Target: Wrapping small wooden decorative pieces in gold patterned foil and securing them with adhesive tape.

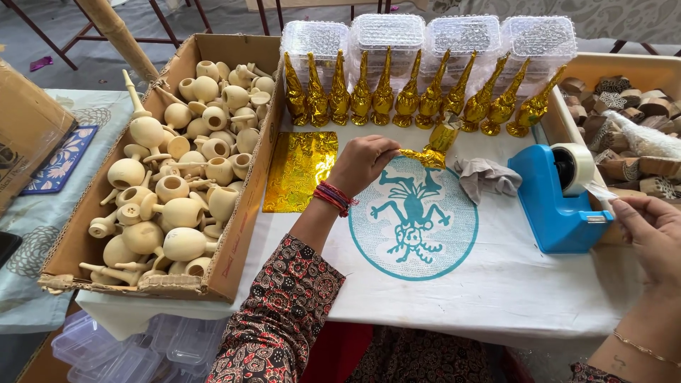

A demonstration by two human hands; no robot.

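My left hand (pixel 362 164) pinches the narrow end of a gold-foil-wrapped wooden piece (pixel 434 145), lying on the white cloth-covered tabletop (pixel 511 284) just above the round teal print (pixel 413 218). My right hand (pixel 649 237), at the near right, holds a strip of clear tape (pixel 599 190) between narrowed fingers, drawn from the blue tape dispenser (pixel 557 206). A flat gold foil sheet (pixel 301 170) lies left of my left hand. Left again, a cardboard box of bare wooden pieces (pixel 167 177). A row of finished gold pieces (pixel 418 96) stands at the far side.
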